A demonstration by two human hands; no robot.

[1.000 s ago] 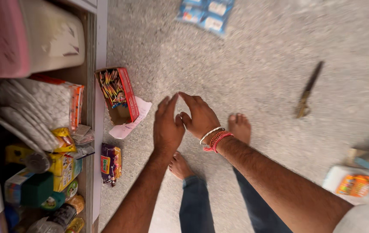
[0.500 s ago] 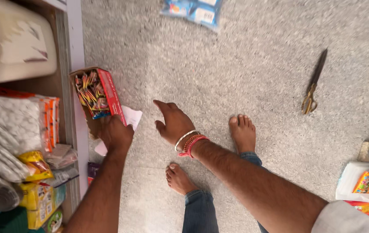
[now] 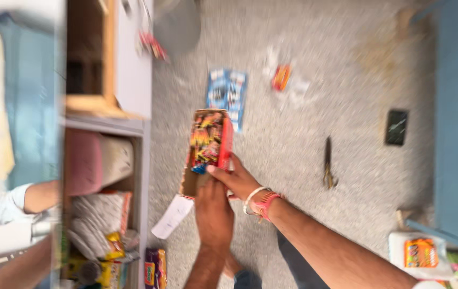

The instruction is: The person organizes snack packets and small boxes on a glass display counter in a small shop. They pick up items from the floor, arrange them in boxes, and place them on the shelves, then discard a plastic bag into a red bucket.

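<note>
An open red carton [image 3: 207, 147], packed with small colourful packets too blurred to identify, is held up over the speckled floor [image 3: 304, 134]. The left hand [image 3: 213, 211] clasps its lower end; the right hand [image 3: 235, 179] seemingly pinches its side. Beside them, shelves [image 3: 138, 160] hold pale bags.

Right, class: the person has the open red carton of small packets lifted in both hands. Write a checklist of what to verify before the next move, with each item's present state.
1. Both hands on the carton: ok. Left hand under its lower end, right hand at its side.
2. Carton clear of the floor: ok.
3. Packets staying inside the open face: cannot tell, picture blurred.
4. Floor around the feet clear: not ok. Scissors, blue packets and a white paper slip lie loose.
5. Shelf space free: not ok, compartments look full.
6. How firm the grip is: cannot tell.
</note>
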